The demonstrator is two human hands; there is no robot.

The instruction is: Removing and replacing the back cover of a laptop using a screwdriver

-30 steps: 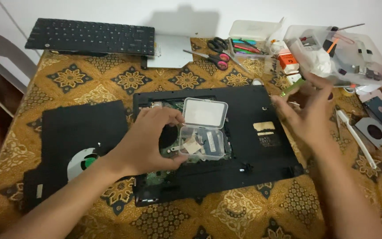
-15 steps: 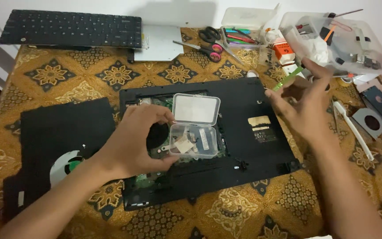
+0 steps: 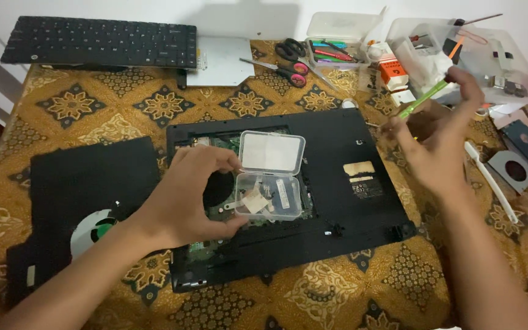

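Hands: left [image 3: 184,195] gripping one clear box [image 3: 270,177], right [image 3: 438,137] one green tool [image 3: 424,99]

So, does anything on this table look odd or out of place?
Yes. The laptop base lies partly opened with its circuit board exposed, and the small clear box in the left hand rests open on it. The keyboard lies detached behind.

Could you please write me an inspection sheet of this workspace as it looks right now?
Surface: table under a gold patterned cloth.
Job's things: small clear box, lid open, resting on the opened black laptop base; green-handled tool.
Clutter: keyboard, scissors, clear tub of parts, black panel with fan, loose fan.
Hands: left hand grips the box; right hand holds the tool, raised.
Cables: nothing seen.
Surroundings: white wall behind.
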